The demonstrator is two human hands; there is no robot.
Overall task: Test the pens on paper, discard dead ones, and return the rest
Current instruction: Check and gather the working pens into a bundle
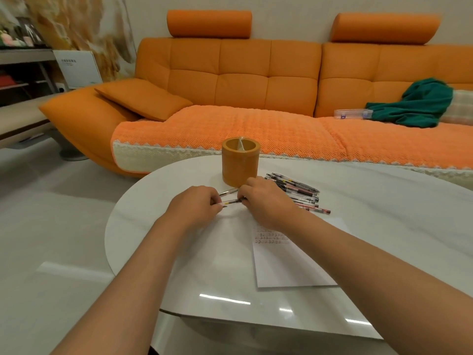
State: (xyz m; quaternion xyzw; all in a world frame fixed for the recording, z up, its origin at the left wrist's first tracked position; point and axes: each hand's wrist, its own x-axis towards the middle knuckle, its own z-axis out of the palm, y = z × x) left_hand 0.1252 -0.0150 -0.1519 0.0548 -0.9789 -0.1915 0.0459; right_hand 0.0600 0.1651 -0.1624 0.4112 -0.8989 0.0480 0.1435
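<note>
A single pen (231,201) is held level just above the table (153,201), spanning the gap between the two hands. The left hand (195,204) pinches one end with curled fingertips, and the right hand (265,201) pinches the other end the same way. It looks as if the pen is being uncapped or readied for a test stroke, though the ends are too small to tell cap from tip.

Just behind the grip a second pen (228,191) lies on the table, and behind that stands the orange pen holder (240,165), showing no pens above its rim. To the right of the grip, beyond the right hand, lies the pile of pens (298,192). Nearer the person, under the right forearm, lies the sheet of paper (289,265) with rows of test marks (271,237).

To do this well, pull straight along the barrel so nothing flicks off. Then bring the tip back to a bare patch of paper below the marks and press lightly, so that a faint line can be read.
</note>
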